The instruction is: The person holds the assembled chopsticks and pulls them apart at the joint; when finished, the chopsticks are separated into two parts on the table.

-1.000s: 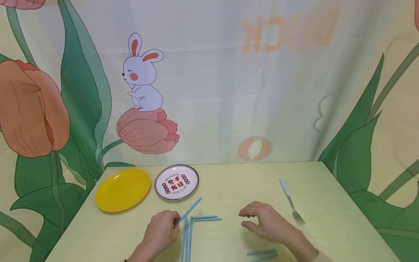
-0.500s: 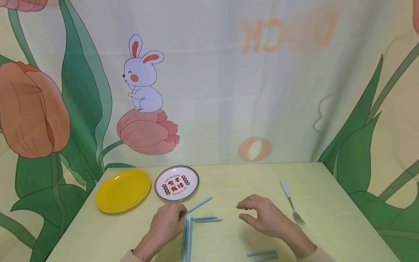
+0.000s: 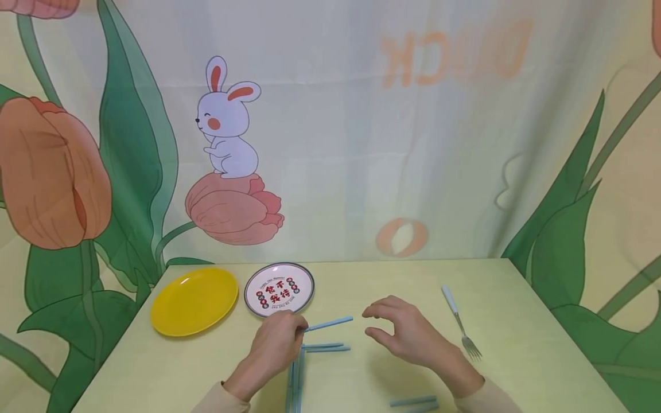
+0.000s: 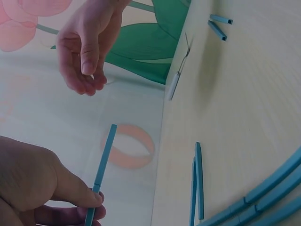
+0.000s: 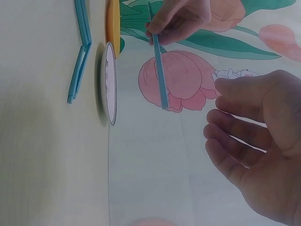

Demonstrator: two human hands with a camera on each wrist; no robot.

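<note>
Between thumb and fingers my left hand [image 3: 279, 343] pinches a thin blue stick [image 3: 331, 323] by one end, held above the table with its free end pointing right. My right hand [image 3: 405, 331] hovers to the right of that free end, fingers loosely bent, holding nothing. The right wrist view shows the same hand [image 5: 254, 141] apart from the stick [image 5: 161, 77]. Below the left hand, several blue sticks [image 3: 295, 381] lie lengthwise on the table, partly hidden by it. Two more sticks [image 3: 326, 347] run rightward from their far end, forming a corner.
A yellow plate [image 3: 194, 301] lies at the back left, beside a white plate [image 3: 281, 289] with red lettering. A fork [image 3: 461, 324] with a pale handle is on the right. Two short-looking blue sticks [image 3: 413, 401] lie near the front. A printed curtain [image 3: 330, 143] hangs behind.
My left hand has moved right and away from me with the blue stick, which now lies nearer to level. My right hand has shifted left and slightly away, toward the stick's free end.
</note>
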